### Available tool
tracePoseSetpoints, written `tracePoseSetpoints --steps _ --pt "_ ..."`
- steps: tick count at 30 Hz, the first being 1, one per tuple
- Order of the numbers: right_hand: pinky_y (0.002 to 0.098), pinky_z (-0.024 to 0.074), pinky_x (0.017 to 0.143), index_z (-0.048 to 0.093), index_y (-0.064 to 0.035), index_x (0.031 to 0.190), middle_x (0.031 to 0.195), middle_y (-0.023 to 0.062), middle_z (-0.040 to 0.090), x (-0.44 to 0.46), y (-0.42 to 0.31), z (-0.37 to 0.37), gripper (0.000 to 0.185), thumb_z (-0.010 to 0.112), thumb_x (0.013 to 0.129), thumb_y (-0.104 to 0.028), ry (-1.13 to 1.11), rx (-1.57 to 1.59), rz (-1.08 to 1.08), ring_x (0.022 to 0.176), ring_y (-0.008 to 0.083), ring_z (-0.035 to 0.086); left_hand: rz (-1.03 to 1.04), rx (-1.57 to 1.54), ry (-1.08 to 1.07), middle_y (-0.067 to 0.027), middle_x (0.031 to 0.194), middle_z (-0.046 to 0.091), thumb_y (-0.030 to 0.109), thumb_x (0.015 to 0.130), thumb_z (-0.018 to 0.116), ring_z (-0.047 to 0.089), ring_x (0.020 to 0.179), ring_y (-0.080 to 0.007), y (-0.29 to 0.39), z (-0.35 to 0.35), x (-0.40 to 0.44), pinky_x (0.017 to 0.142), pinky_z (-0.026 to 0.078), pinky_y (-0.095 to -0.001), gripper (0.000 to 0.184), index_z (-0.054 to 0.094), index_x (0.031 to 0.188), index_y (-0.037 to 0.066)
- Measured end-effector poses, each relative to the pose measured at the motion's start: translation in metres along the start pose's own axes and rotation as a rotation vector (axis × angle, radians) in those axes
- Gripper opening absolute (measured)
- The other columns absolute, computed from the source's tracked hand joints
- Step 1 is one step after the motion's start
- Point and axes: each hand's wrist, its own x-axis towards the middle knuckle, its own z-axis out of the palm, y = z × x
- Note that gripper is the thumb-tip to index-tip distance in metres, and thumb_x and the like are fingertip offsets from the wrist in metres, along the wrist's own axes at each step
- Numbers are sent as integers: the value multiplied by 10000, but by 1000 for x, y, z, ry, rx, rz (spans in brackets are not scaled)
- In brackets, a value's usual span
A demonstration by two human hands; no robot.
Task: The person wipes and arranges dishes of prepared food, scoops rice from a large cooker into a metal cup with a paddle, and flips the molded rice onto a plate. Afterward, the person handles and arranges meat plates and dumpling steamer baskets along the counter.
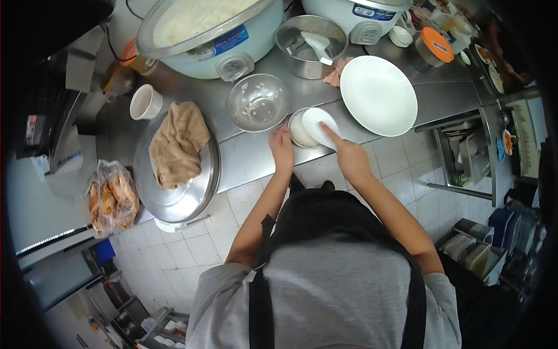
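Note:
A small bowl of white rice (300,135) sits at the front edge of the steel counter. My left hand (282,152) is closed against its left side, steadying it. My right hand (352,160) grips a white rice paddle (318,123), its broad blade over the right part of the rice and hiding some of it. Just behind my left hand stands a metal mixing bowl (258,103) with grains of rice stuck inside. A large white oval plate (379,96) lies to the right of the paddle.
Behind are a big rice cooker full of rice (232,55), a steel pot (285,46) holding a white scoop, and a second cooker (367,32). At left, a brown cloth (179,145) lies on a round metal lid (148,192), near a plastic bag of food (113,200).

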Motion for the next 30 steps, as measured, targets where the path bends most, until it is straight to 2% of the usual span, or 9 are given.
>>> tracePoseSetpoints --steps 3,7,12,15,18,21,24,27,30 --pt "450 513 609 378 -235 1426 808 174 631 7 3 30 673 479 805 1 65 -7 -163 657 355 633 -146 -93 -85 -92 997 613 220 947 518 590 827 -159 6 -11 3 767 485 -281 363 607 1184 -40" --pt "448 526 617 399 -218 1414 871 174 641 16 -7 24 655 479 804 7 -126 -164 -58 683 351 645 -290 -361 -198 -52 811 650 203 936 559 588 606 -105 9 -20 13 583 528 -239 346 605 1189 -28" --pt "467 520 641 409 -199 1408 897 189 655 27 13 27 654 487 792 9 -100 -129 -218 673 365 642 -338 -382 -258 -73 851 658 190 929 565 622 663 -119 23 -26 17 622 555 -247 344 600 1198 -21" --pt "468 518 658 410 -228 1406 874 176 657 44 2 -12 655 477 798 5 -239 -142 -196 701 365 644 -350 -353 -282 -82 855 660 190 927 567 631 666 -126 21 -30 20 621 562 -247 345 599 1199 -21" --pt "451 530 644 446 -282 1389 832 207 654 37 -5 4 666 464 807 41 -171 -118 -253 650 374 637 -357 -394 -285 -87 815 660 153 918 570 629 601 -131 19 -26 26 573 562 -251 342 590 1204 -32" --pt "460 517 682 550 -236 1299 966 176 663 27 -16 11 520 455 832 -27 -208 -181 -158 777 361 647 -340 -403 -263 -92 794 662 124 905 580 629 565 -132 21 -25 27 541 563 -250 334 593 1196 -40" --pt "428 536 560 528 -278 1331 857 219 659 29 0 26 637 442 795 55 -60 -170 -283 603 318 646 -324 -351 -204 -96 800 668 104 883 599 631 553 -129 26 -25 21 517 563 -246 325 609 1171 -46" --pt "357 496 440 525 -285 1341 718 146 607 54 -7 -20 659 401 793 60 -361 143 -91 506 220 593 -317 -327 -160 -97 805 672 89 857 618 634 541 -127 34 -23 21 494 563 -246 324 621 1151 -49" --pt "283 434 352 511 -300 1358 606 46 498 78 -14 -62 673 357 807 55 -432 339 158 424 124 500 -312 -326 -155 -92 797 671 82 841 627 635 527 -131 32 -24 21 482 562 -245 335 623 1148 -51"
